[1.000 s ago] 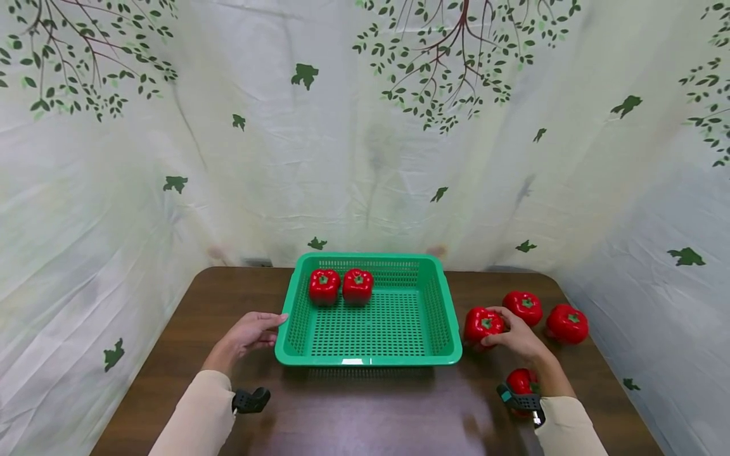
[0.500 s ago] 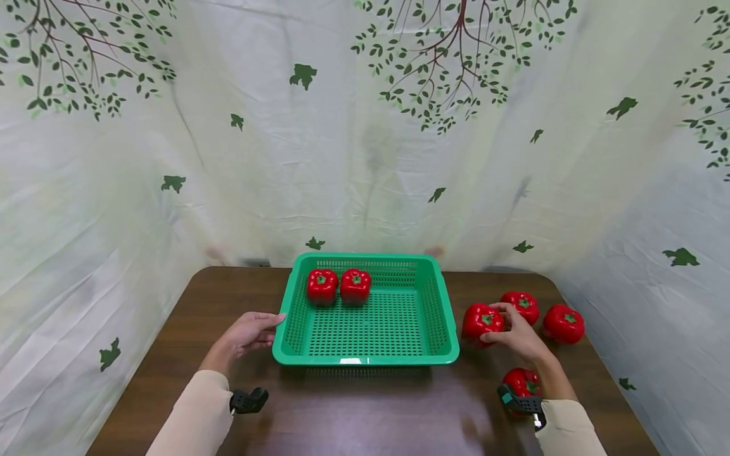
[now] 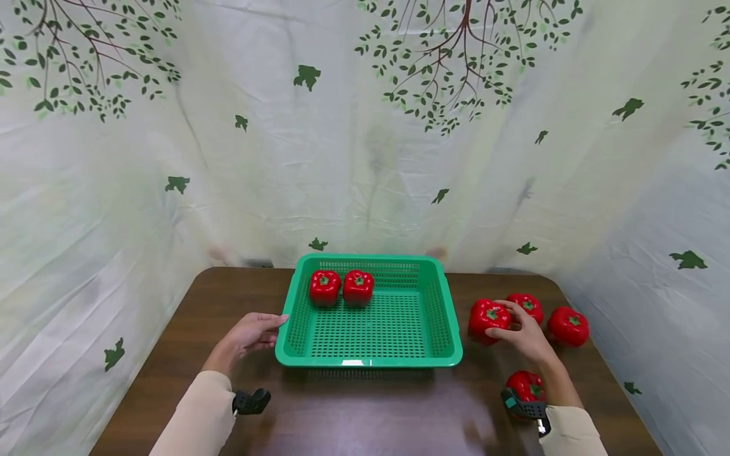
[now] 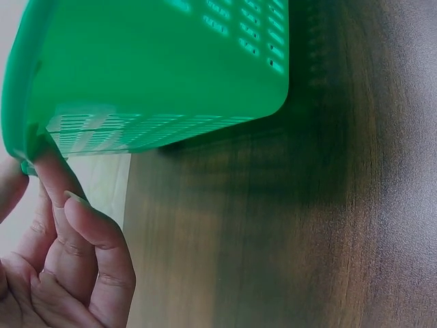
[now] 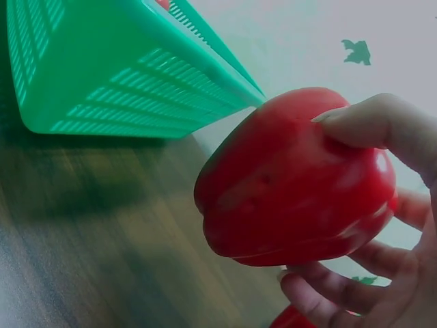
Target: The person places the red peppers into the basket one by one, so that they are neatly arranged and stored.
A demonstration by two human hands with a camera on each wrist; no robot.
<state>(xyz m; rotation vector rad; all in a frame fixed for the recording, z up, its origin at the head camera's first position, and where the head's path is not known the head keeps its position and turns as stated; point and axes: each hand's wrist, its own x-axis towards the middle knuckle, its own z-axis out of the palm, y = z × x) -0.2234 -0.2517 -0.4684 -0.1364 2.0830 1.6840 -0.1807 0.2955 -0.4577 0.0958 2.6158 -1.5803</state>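
A green perforated basket (image 3: 365, 362) stands on the table, two red bell peppers (image 3: 324, 289) side by side in its back left part. My left hand (image 3: 255, 333) pinches the basket's left rim; in the left wrist view its thumb and fingers (image 4: 58, 178) meet at that rim. To the right of the basket, my right hand (image 3: 525, 334) grips another red bell pepper (image 3: 486, 322) between thumb and fingers. The right wrist view has this bell pepper (image 5: 293, 184) close up, tilted, with the thumb on its upper side.
Beyond my right hand lie two more red bell peppers, one behind it (image 3: 527, 305) and one at the right (image 3: 568, 327). Another bell pepper (image 3: 525, 385) is partly hidden by the right wrist strap. A leaf-printed curtain (image 3: 365, 158) hangs behind the brown table (image 3: 365, 418).
My right hand has lifted the bell pepper slightly and shifted a little to the right with it. The left hand keeps its place at the basket rim.
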